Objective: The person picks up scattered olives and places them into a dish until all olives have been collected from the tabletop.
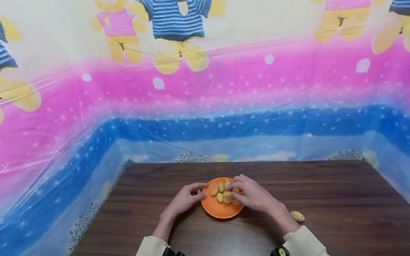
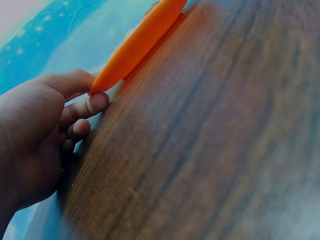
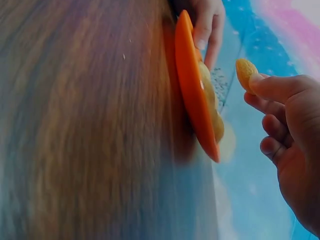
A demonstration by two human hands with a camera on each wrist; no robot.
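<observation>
An orange plate (image 1: 221,211) stands on the table with several tan, oval, rough-shelled nuts (image 1: 219,197) on it. My left hand (image 1: 185,200) pinches the plate's left rim; in the left wrist view the thumb and a finger (image 2: 98,102) meet at the orange edge. Over the plate's right side, my right hand (image 1: 254,195) holds one nut (image 3: 245,74) between thumb and fingertips, raised off the plate in the right wrist view. The fingers partly cover the nuts beneath them in the head view.
Right of the plate, near my right forearm, a single nut (image 1: 297,216) lies on the dark wood table (image 1: 339,199). A printed cloth (image 1: 205,92) with pink and blue bands hangs behind and along the sides of the table.
</observation>
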